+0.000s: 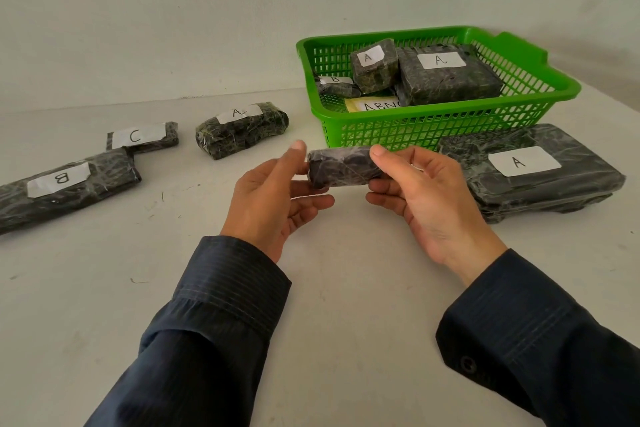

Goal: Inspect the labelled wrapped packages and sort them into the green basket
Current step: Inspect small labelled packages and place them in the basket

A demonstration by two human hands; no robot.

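Observation:
Both hands hold a small dark wrapped package (341,166) above the table's middle; no label shows on its visible side. My left hand (273,196) pinches its left end and my right hand (420,196) grips its right end. The green basket (440,123) stands behind, at the right. Inside lie two packages marked A (375,66) (446,74), a small one marked B (336,83) and a yellow card (372,104). On the table lie a large flat package marked A (540,166), a medium package marked A (242,128), a small package marked C (145,137) and a long package marked B (62,189).
The pale table top (346,288) meets a plain wall (173,10) at the back. Dark striped sleeves cover both forearms in the foreground. The large flat package lies right in front of the basket.

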